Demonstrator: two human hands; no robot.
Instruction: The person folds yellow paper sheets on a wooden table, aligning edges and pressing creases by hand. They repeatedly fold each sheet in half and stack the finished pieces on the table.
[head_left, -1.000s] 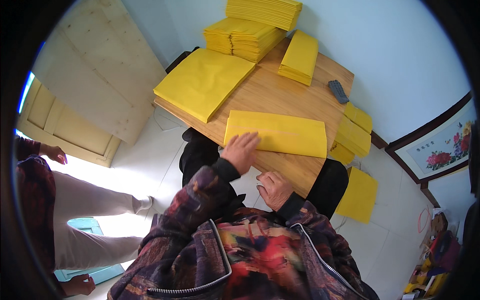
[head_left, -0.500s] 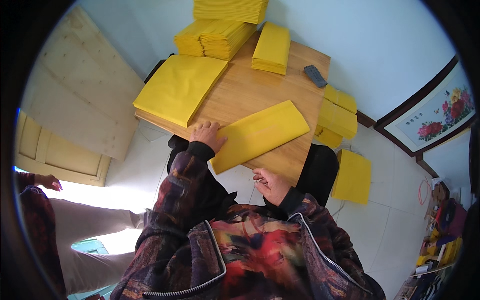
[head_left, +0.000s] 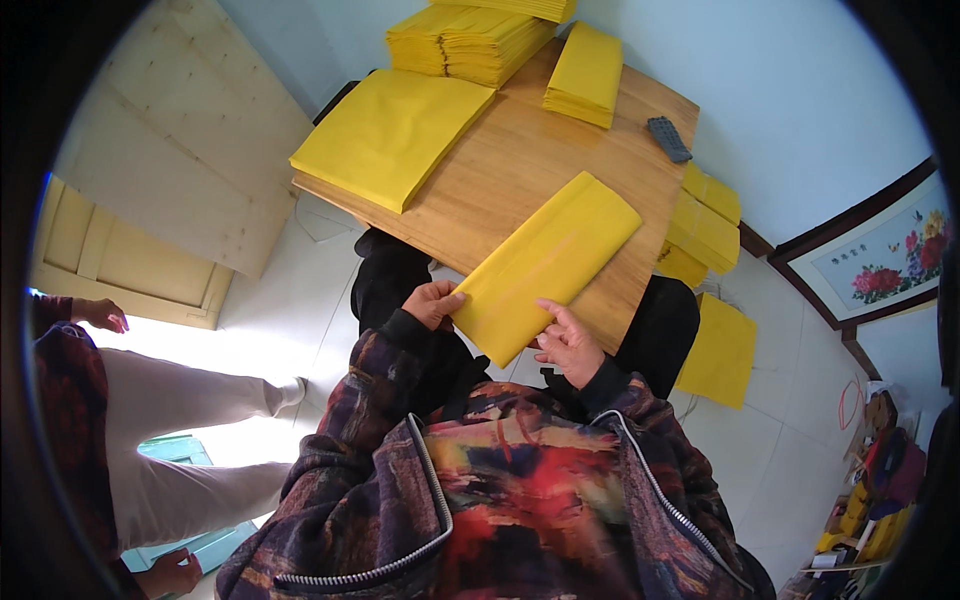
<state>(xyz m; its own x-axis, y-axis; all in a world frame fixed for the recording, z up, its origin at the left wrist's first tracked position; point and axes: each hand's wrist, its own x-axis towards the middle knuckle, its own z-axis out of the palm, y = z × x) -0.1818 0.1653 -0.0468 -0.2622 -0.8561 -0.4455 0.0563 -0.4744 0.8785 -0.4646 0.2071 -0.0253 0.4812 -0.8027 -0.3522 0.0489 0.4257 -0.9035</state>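
Observation:
A long folded yellow paper (head_left: 550, 265) lies slantwise on the wooden table, its near end jutting past the table's front edge. My left hand (head_left: 433, 303) grips its left side near that end, thumb on top and fingers curled beneath. On the opposite side my right hand (head_left: 570, 343) holds the near right edge, with the thumb on top and some fingers partly hidden under the paper. Left of it sits a wide, flat stack of yellow sheets (head_left: 395, 135). A narrower yellow stack (head_left: 585, 72) stands farther back.
Bundled yellow paper (head_left: 470, 45) is piled at the table's (head_left: 520, 170) back. A dark grey object (head_left: 668, 139) sits near the right edge. More yellow bundles (head_left: 700, 225) are on the floor to the right. Another person's legs (head_left: 190, 410) are at left, beside a leaning wooden board (head_left: 180, 130).
My left hand has gone from resting on the paper's left end to gripping its side. My right hand has come up onto the near edge. The paper has turned and shifted toward me.

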